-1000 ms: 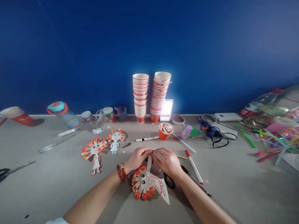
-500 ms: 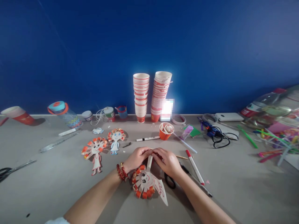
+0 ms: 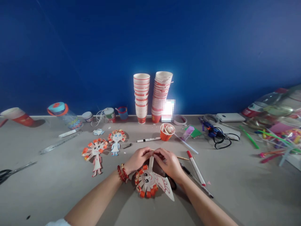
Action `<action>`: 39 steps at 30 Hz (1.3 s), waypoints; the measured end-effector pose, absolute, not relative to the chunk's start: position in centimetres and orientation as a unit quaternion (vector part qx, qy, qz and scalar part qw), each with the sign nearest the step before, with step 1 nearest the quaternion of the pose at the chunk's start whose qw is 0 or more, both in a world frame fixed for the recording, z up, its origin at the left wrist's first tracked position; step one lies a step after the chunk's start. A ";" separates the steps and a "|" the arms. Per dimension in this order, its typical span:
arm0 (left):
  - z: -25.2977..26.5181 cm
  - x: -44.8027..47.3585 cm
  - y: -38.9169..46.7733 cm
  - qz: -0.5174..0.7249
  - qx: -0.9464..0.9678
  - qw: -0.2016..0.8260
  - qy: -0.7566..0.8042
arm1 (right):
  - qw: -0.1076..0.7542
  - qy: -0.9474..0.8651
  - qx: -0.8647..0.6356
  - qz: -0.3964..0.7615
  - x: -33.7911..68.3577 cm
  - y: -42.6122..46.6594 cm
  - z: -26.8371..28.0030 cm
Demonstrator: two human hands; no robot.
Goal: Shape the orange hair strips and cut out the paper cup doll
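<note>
A paper cup doll (image 3: 148,181) hangs below my hands at the front middle, with curled orange-and-white strips around a drawn face and a white body piece with red lines. One straight white strip (image 3: 151,164) runs up from its head to my fingertips. My left hand (image 3: 140,159), with red beads at the wrist, is closed in a pinch at that strip's upper end. Beside it, my right hand (image 3: 168,163) pinches the same end, fingertips almost touching the left ones. A thin wooden stick (image 3: 182,158) shows behind the right hand; whether the fingers touch it I cannot tell.
Two similar paper dolls (image 3: 97,152) lie on the left. Behind stand cup stacks (image 3: 141,97) and an orange cup of scraps (image 3: 167,135). A red-capped marker (image 3: 196,169), pens and partly hidden black-handled scissors (image 3: 173,184) lie right; a glue gun (image 3: 210,128) is farther back. Other scissors (image 3: 17,171) lie far left.
The doll has swung slightly to the right and its body piece has turned up a little, covering more of the black scissor handle. Both hands keep their pinch in nearly the same place.
</note>
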State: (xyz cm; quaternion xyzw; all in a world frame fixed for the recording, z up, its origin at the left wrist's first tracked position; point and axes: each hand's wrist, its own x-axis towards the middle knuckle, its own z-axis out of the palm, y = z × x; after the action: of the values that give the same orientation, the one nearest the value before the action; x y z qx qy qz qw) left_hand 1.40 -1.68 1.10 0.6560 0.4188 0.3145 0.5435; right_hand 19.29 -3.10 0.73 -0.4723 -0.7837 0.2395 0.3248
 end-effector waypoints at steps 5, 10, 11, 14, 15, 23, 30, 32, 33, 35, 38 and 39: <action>1.1 1.2 -1.5 0.321 0.630 0.573 0.415 | 0.339 -0.769 -0.472 0.267 19.3 -3.2 0.6; 1.0 1.1 -1.4 0.317 0.604 0.601 0.417 | 0.335 -0.782 -0.465 0.244 19.3 -3.4 0.8; 1.0 1.1 -1.4 0.319 0.603 0.600 0.417 | 0.334 -0.781 -0.463 0.251 19.3 -3.4 0.9; 0.9 1.3 -1.4 0.330 0.592 0.599 0.427 | 0.334 -0.766 -0.461 0.297 19.2 -3.3 0.9; 0.9 1.3 -1.4 0.333 0.588 0.599 0.430 | 0.335 -0.760 -0.463 0.309 19.2 -3.3 1.0; 1.5 0.9 -1.2 0.318 0.557 0.642 0.421 | 0.341 -0.755 -0.452 0.329 19.3 -3.0 0.9; 1.6 1.1 -1.4 0.327 0.562 0.642 0.406 | 0.341 -0.755 -0.442 0.344 19.5 -3.1 1.0; 1.5 1.1 -1.3 0.332 0.566 0.636 0.407 | 0.345 -0.724 -0.441 0.403 19.3 -3.2 1.2; 1.4 1.1 -1.3 0.332 0.569 0.631 0.411 | 0.346 -0.710 -0.442 0.425 19.2 -3.2 1.2; 1.2 1.1 -1.3 0.330 0.572 0.624 0.418 | 0.345 -0.691 -0.446 0.451 19.1 -3.2 1.1; 1.0 1.0 -1.2 0.327 0.562 0.636 0.416 | 0.344 -0.680 -0.446 0.470 19.0 -3.0 0.8; 1.0 1.0 -1.2 0.324 0.559 0.643 0.412 | 0.346 -0.677 -0.445 0.474 19.0 -3.0 0.7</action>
State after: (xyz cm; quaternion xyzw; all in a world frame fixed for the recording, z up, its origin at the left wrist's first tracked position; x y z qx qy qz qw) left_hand 0.96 -1.22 0.99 0.5591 0.4117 0.3236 0.6428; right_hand 19.03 -2.96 0.69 -0.4446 -0.6770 0.4739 0.3457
